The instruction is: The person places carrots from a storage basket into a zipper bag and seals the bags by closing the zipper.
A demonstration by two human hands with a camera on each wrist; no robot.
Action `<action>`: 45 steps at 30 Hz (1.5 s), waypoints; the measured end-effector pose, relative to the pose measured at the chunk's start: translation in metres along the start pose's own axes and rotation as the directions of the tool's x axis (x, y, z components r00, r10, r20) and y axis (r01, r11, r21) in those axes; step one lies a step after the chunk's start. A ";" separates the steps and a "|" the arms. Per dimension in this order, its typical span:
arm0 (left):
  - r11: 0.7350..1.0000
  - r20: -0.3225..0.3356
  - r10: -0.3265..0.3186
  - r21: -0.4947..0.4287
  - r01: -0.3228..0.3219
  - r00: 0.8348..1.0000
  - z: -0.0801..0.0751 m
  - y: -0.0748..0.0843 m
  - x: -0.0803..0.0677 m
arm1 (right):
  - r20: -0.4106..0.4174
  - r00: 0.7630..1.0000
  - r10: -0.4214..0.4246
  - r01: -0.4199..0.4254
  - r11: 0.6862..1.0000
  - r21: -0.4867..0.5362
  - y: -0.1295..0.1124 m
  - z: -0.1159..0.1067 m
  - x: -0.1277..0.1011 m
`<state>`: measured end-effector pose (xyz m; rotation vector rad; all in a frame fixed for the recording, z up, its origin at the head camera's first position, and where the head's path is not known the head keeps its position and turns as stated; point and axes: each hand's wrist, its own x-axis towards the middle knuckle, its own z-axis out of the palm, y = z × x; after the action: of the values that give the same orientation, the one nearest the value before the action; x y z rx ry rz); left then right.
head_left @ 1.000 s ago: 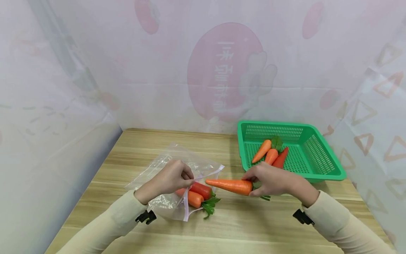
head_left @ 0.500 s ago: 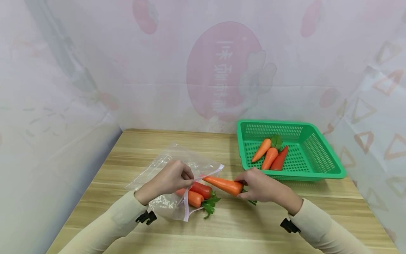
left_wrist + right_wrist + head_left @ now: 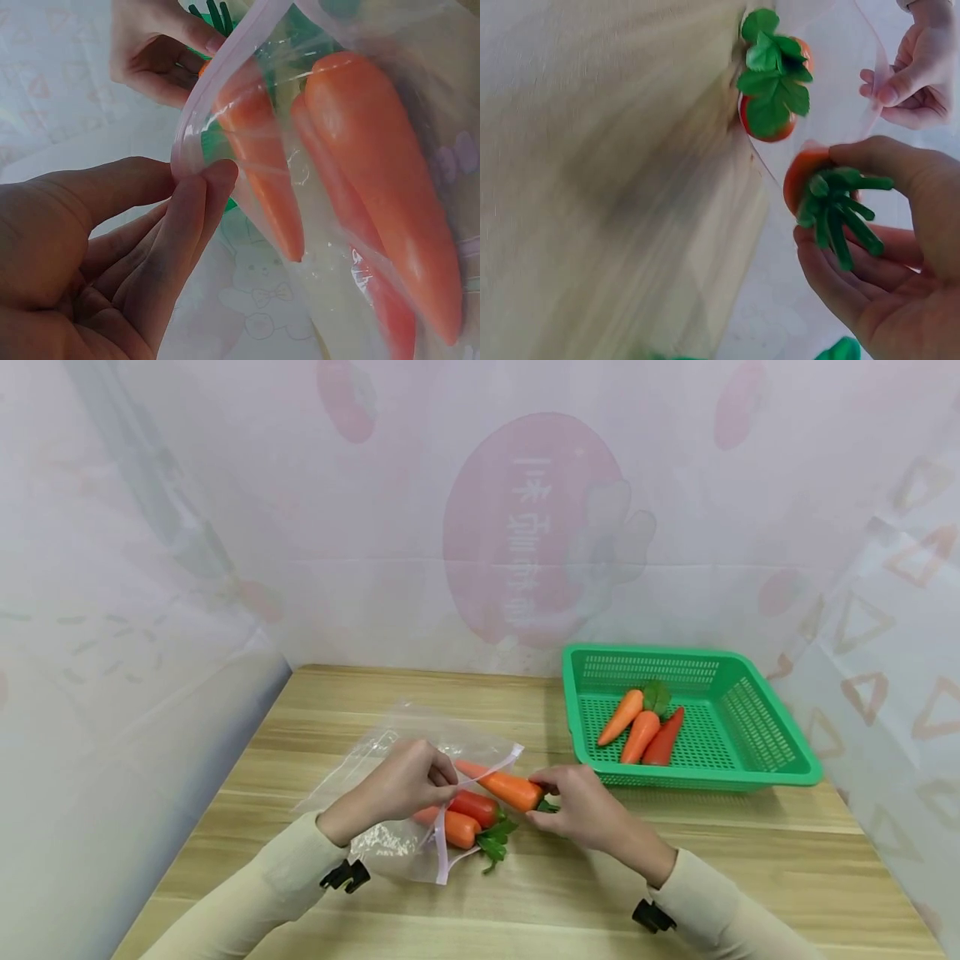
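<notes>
At the bag mouth: an orange plastic carrot with a green stalk tuft (image 3: 501, 786) is held pointing tip-first into the opening, its tip already past the rim.
Right hand (image 3: 581, 810): its fingers are curled round the leafy butt end of that carrot, which is pinched between thumb and fingertips; in the right wrist view the green stalks (image 3: 838, 214) stick out between the curled fingers.
Left hand (image 3: 405, 785): the upper lip of a clear zip-top plastic bag with a pale pink seal strip (image 3: 408, 839) is pinched between thumb and forefinger (image 3: 196, 217) and lifted, so the mouth is held agape toward the right hand.
Inside the bag: below the pinch, two more carrots, one orange (image 3: 457, 831) and one redder (image 3: 476, 807), are seen lying side by side, their leafy green tops (image 3: 495, 843) poking out of the opening; in the left wrist view the incoming carrot is seen through the film beside the larger one.
Under both hands: a light wooden table (image 3: 570, 893), on which the bag is resting.
Beyond the right hand: a green perforated plastic basket (image 3: 757, 752) is set on the table, well apart from the bag, with three carrots (image 3: 641, 731) lying together inside.
Behind: a pale translucent sheet printed with pink shapes (image 3: 525, 527) is hung round the table.
</notes>
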<state>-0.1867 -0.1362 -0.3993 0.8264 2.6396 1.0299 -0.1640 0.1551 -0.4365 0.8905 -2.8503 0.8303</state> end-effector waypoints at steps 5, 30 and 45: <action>1.000 0.001 -0.012 -0.001 0.012 1.000 0.000 0.000 0.000 | -0.057 0.998 0.010 -0.008 0.999 0.036 -0.002 0.009 0.003; 1.000 0.015 0.012 -0.003 -0.012 1.000 0.004 0.002 0.003 | -0.149 0.975 0.167 -0.129 0.964 0.234 -0.012 0.040 0.027; 1.000 0.026 0.007 -0.008 -0.007 1.000 0.005 0.004 0.003 | -0.157 0.960 0.233 -0.194 0.953 0.231 -0.020 0.048 0.037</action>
<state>-0.1853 -0.1294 -0.3996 0.8418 2.6112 1.0241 -0.1787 0.0977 -0.4609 0.4904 -2.7646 1.1942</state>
